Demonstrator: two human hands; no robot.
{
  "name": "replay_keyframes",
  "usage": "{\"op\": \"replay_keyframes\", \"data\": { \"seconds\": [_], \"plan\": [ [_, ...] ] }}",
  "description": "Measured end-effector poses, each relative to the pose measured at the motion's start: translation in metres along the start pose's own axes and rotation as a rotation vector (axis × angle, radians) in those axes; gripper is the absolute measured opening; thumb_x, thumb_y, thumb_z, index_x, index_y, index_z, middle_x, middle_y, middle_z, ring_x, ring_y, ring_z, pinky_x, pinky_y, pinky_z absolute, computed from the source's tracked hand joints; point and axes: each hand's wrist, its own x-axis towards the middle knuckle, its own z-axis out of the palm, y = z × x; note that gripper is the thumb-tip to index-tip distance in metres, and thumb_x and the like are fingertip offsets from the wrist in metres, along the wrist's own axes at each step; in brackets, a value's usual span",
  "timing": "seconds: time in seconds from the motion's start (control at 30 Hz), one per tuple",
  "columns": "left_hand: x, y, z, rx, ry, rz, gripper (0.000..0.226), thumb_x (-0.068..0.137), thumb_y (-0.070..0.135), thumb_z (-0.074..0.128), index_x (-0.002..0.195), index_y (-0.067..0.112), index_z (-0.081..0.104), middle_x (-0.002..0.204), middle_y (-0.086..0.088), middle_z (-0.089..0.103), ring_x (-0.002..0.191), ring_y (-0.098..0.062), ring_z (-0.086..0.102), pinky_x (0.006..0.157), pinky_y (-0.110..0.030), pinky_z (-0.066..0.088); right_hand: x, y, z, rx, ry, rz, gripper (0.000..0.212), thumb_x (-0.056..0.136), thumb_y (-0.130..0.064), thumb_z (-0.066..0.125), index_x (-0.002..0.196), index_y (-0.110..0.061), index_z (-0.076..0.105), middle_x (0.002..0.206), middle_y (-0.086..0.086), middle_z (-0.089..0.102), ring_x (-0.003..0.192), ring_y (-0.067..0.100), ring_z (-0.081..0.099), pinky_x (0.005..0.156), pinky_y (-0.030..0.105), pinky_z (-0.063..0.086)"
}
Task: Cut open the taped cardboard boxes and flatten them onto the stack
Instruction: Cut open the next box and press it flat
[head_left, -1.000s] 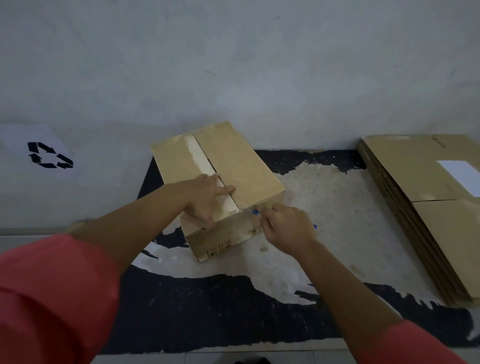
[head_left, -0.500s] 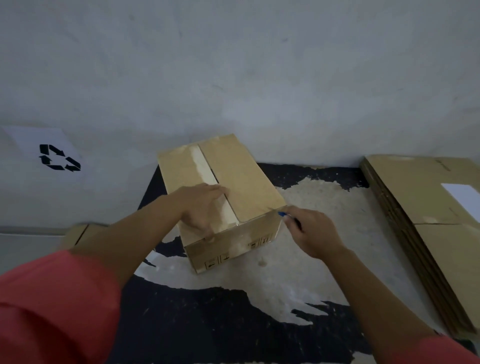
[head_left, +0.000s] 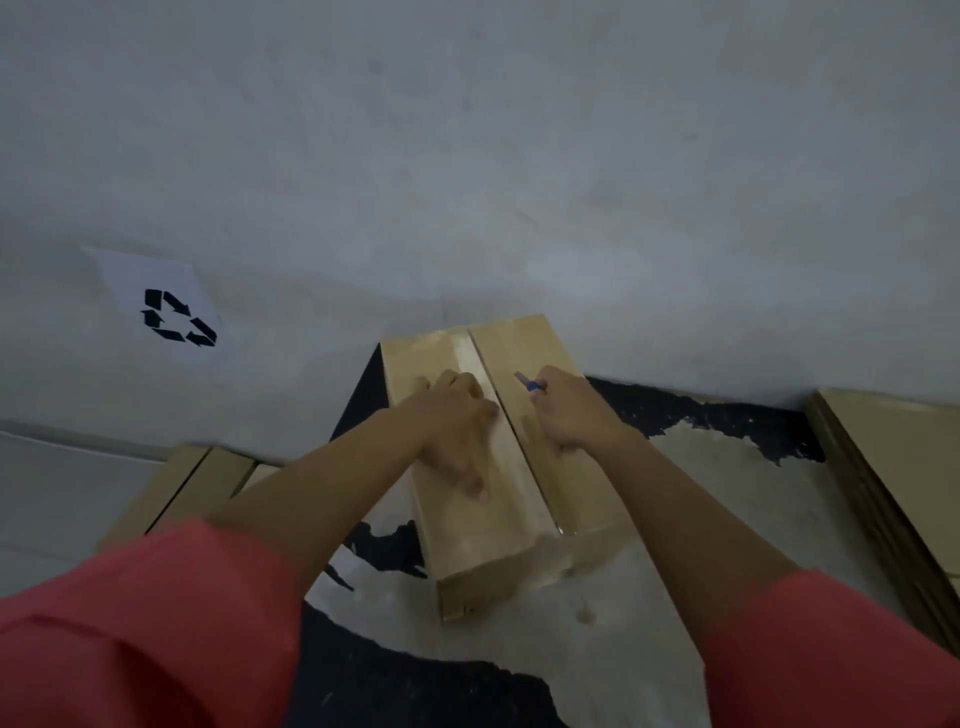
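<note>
A brown cardboard box (head_left: 483, 535) lies on the floor by the wall, with a strip of tape (head_left: 514, 467) running along its top seam. My left hand (head_left: 457, 431) rests on the left top flap, fingers spread and pressing down. To the right of the seam, my right hand (head_left: 571, 410) grips a blue cutter (head_left: 530, 383), whose blade tip points toward the far end of the box. A dark gap shows along the seam between my hands.
A stack of flattened cardboard (head_left: 904, 478) lies at the right edge. More flat cardboard (head_left: 176, 493) sits at the left by the wall. A paper sheet with a recycling symbol (head_left: 171, 312) hangs on the grey wall. The floor is patchy black and grey.
My right hand moved with the cutter from the box's near right corner onto the top, beside the seam. My left hand slid farther along the left flap. The camera came closer.
</note>
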Motion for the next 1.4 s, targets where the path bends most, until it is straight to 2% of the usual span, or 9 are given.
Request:
{"op": "replay_keyframes", "data": {
  "seconds": [0.1, 0.3, 0.37, 0.5, 0.67, 0.9, 1.03, 1.17, 1.4],
  "plan": [
    [0.012, -0.015, 0.002, -0.026, -0.147, -0.121, 0.139, 0.057, 0.076, 0.073, 0.154, 0.02, -0.01, 0.159, -0.012, -0.018, 0.145, -0.036, -0.019, 0.112, -0.064, -0.002, 0.034, -0.023, 0.003, 0.01, -0.025, 0.013, 0.013, 0.099, -0.013, 0.035, 0.111, -0.008, 0.04, 0.089, 0.015, 0.059, 0.074, 0.032, 0.06, 0.061, 0.038, 0.047],
    [0.028, -0.023, 0.013, -0.101, -0.221, -0.111, 0.149, 0.053, 0.078, 0.073, 0.148, 0.021, -0.027, 0.154, -0.007, -0.036, 0.14, -0.038, -0.031, 0.109, -0.069, 0.0, 0.084, -0.049, 0.008, -0.064, 0.031, -0.047, 0.017, 0.098, -0.012, 0.035, 0.115, -0.01, 0.038, 0.087, 0.014, 0.057, 0.071, 0.03, 0.053, 0.057, 0.035, 0.034],
    [0.031, -0.022, 0.013, -0.078, -0.227, -0.107, 0.15, 0.053, 0.08, 0.071, 0.148, 0.02, -0.029, 0.153, -0.008, -0.036, 0.14, -0.039, -0.031, 0.109, -0.07, 0.001, 0.095, -0.048, 0.011, -0.082, 0.045, -0.063, 0.014, 0.097, -0.011, 0.036, 0.11, -0.011, 0.042, 0.094, 0.017, 0.059, 0.08, 0.033, 0.056, 0.062, 0.035, 0.034],
    [0.032, -0.024, 0.016, -0.013, -0.194, -0.072, 0.15, 0.052, 0.086, 0.065, 0.148, 0.018, -0.027, 0.155, -0.01, -0.032, 0.141, -0.041, -0.027, 0.109, -0.068, 0.009, 0.107, -0.046, 0.017, -0.096, 0.047, -0.069, 0.012, 0.097, -0.016, 0.039, 0.108, -0.013, 0.045, 0.08, 0.007, 0.052, 0.071, 0.026, 0.049, 0.057, 0.032, 0.03],
    [0.031, -0.038, 0.015, -0.017, -0.164, -0.005, 0.141, 0.058, 0.085, 0.062, 0.15, 0.02, -0.023, 0.158, -0.007, -0.025, 0.143, -0.038, -0.023, 0.112, -0.065, 0.011, 0.115, -0.047, 0.022, -0.114, 0.075, -0.058, 0.008, 0.098, -0.019, 0.041, 0.101, -0.017, 0.048, 0.081, 0.005, 0.054, 0.071, 0.025, 0.05, 0.051, 0.03, 0.029],
    [0.029, -0.05, 0.022, -0.088, -0.177, -0.032, 0.147, 0.053, 0.084, 0.066, 0.149, 0.021, -0.025, 0.157, 0.005, -0.03, 0.144, -0.026, -0.028, 0.108, -0.074, 0.004, 0.107, -0.05, 0.022, -0.231, 0.125, -0.043, 0.016, 0.094, -0.012, 0.043, 0.103, -0.013, 0.056, 0.097, 0.012, 0.064, 0.084, 0.031, 0.058, 0.065, 0.033, 0.04],
    [0.03, -0.043, 0.012, -0.013, -0.186, -0.056, 0.146, 0.054, 0.083, 0.066, 0.151, 0.018, -0.022, 0.159, -0.001, -0.024, 0.146, -0.031, -0.02, 0.112, -0.068, 0.001, 0.088, -0.047, 0.021, -0.3, 0.097, -0.039, 0.016, 0.094, -0.014, 0.043, 0.102, -0.015, 0.057, 0.103, 0.011, 0.062, 0.094, 0.032, 0.058, 0.069, 0.03, 0.039],
    [0.024, -0.037, 0.006, 0.029, -0.164, -0.068, 0.143, 0.056, 0.082, 0.067, 0.153, 0.015, -0.015, 0.16, -0.006, -0.018, 0.147, -0.035, -0.013, 0.115, -0.062, -0.005, 0.051, -0.04, 0.024, -0.318, 0.064, -0.034, 0.011, 0.095, -0.012, 0.042, 0.098, -0.015, 0.052, 0.1, 0.013, 0.061, 0.09, 0.033, 0.056, 0.066, 0.032, 0.037],
    [0.023, -0.033, 0.008, -0.118, -0.163, -0.119, 0.142, 0.058, 0.077, 0.07, 0.153, 0.012, -0.014, 0.16, -0.006, -0.021, 0.145, -0.035, -0.02, 0.118, -0.051, 0.001, -0.025, -0.021, 0.022, -0.303, 0.012, -0.019, 0.015, 0.096, -0.013, 0.043, 0.105, -0.014, 0.055, 0.101, 0.012, 0.061, 0.09, 0.032, 0.057, 0.07, 0.035, 0.042]
  ]
}}
